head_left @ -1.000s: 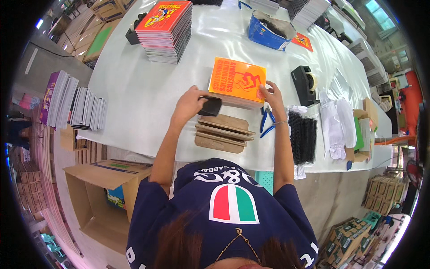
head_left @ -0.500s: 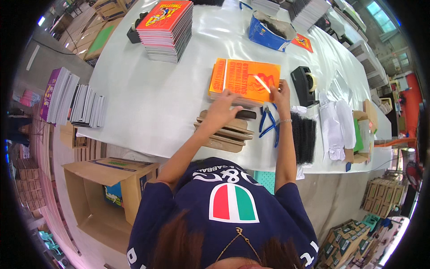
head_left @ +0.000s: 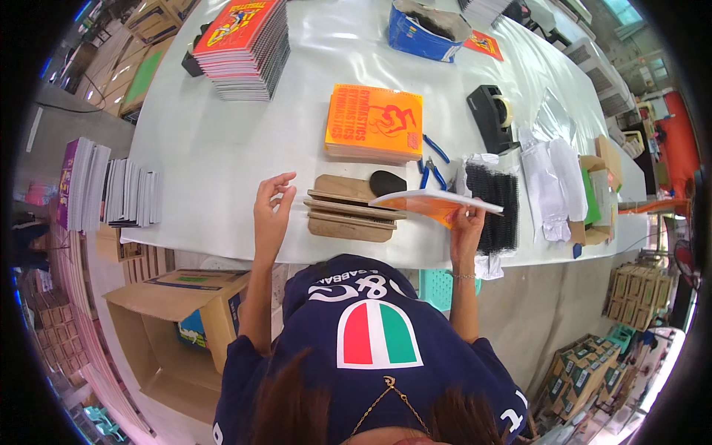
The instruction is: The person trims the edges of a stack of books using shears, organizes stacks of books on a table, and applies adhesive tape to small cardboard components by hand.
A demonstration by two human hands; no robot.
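In my right hand (head_left: 466, 230) I grip a thin stack of pages with an orange cover (head_left: 434, 199), held nearly edge-on above the table's front part. My left hand (head_left: 272, 215) hovers with its fingers apart, holding nothing, to the left of a slotted wooden stand (head_left: 350, 228). A black rounded object (head_left: 388, 182) sits by the stand, partly behind the held pages. Beyond it lies a pile of orange-covered booklets (head_left: 374, 122). Blue-handled pliers (head_left: 434, 175) rest at that pile's right, their lower part hidden by the held pages.
Black binding coils (head_left: 498, 222) lie right of my right hand. Behind them stand a black tape dispenser (head_left: 492, 122) and a blue box (head_left: 423, 37). Red spiral notebooks (head_left: 241, 55) are piled far left. An open carton (head_left: 170, 356) stands below the table's left edge.
My right hand has lifted pages with an orange cover off the pile and brought them nearer and lower. My left hand has left the pile and moved left. The view has shifted slightly.
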